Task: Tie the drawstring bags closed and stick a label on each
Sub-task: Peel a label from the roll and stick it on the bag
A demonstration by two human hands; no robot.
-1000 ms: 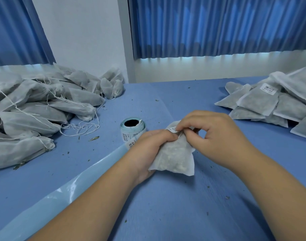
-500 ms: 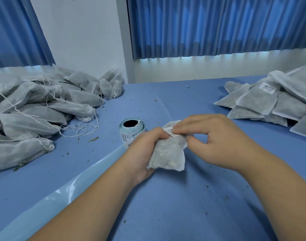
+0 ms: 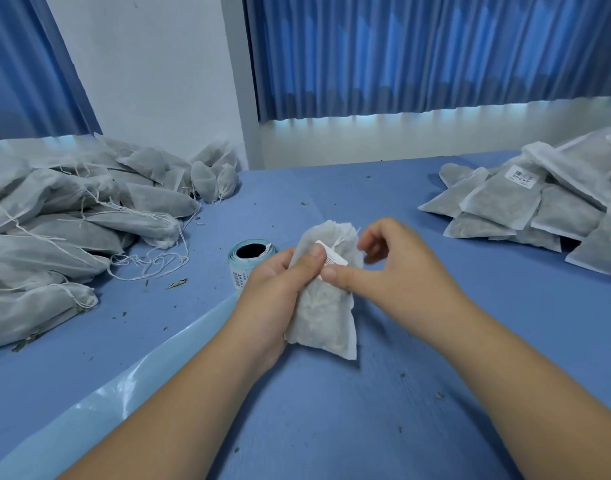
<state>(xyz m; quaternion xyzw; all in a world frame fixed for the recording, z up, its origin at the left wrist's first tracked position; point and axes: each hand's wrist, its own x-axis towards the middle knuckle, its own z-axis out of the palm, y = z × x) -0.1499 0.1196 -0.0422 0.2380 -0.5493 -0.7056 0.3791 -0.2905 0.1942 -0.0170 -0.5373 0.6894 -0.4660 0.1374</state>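
left hand (image 3: 273, 292) grips a soft white fabric drawstring bag (image 3: 326, 313). right hand (image 3: 404, 275) presses its rectangular paper label (image 3: 336, 260) with a straight thumb.

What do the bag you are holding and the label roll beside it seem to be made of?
The bag looks like thin white non-woven fabric, matte and slightly see-through: pale contents show through. The label roll seems to be printed white paper stickers on light-blue backing; its trailing strip shines, so probably coated liner.
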